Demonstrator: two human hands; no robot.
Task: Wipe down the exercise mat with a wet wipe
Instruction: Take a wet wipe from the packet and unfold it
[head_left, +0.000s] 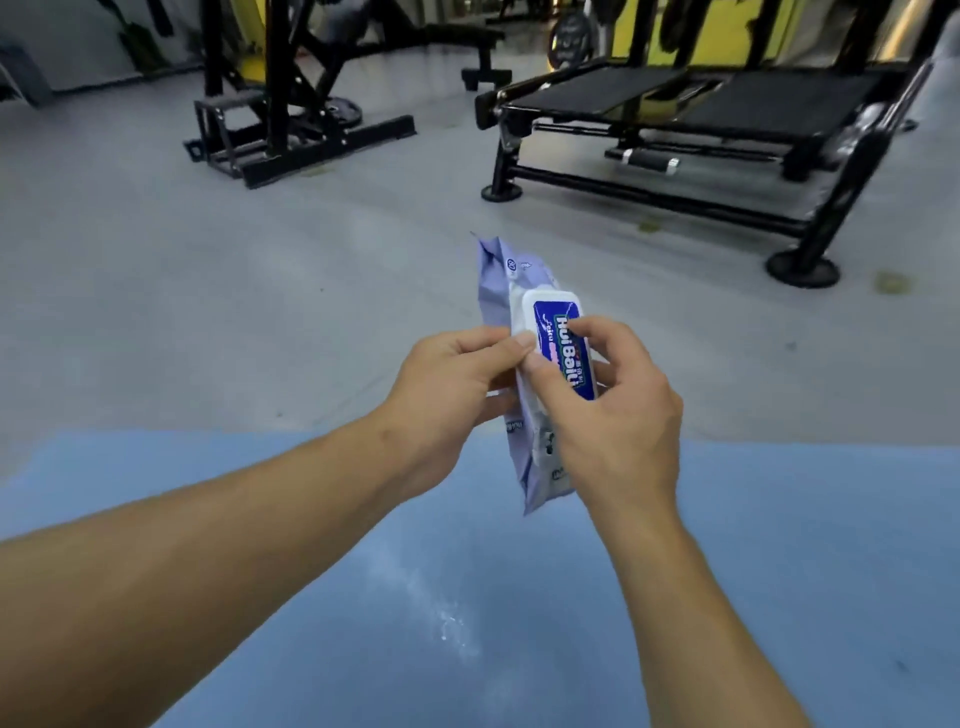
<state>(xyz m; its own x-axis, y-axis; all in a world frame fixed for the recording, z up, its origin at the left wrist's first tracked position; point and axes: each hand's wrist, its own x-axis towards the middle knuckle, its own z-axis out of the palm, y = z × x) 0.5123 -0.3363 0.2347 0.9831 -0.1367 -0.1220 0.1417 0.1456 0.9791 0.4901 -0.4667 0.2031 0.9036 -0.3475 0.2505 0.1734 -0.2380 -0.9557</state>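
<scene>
A blue exercise mat (779, 545) covers the floor below me, with a whitish dusty smear (447, 613) near its middle. Above it I hold a lilac pack of wet wipes (501, 280) upright; its white flip lid (545, 304) with a blue label faces me and looks closed. My left hand (447, 389) grips the pack's left side, thumb on the lid's edge. My right hand (608, 410) holds the pack from the right, thumb and forefinger pinching the lid. No loose wipe is in view.
Beyond the mat lies grey gym floor (260, 291). A black machine frame (291, 130) stands at the back left and a black low platform machine (701, 135) at the back right, its round foot (802, 267) nearest the mat.
</scene>
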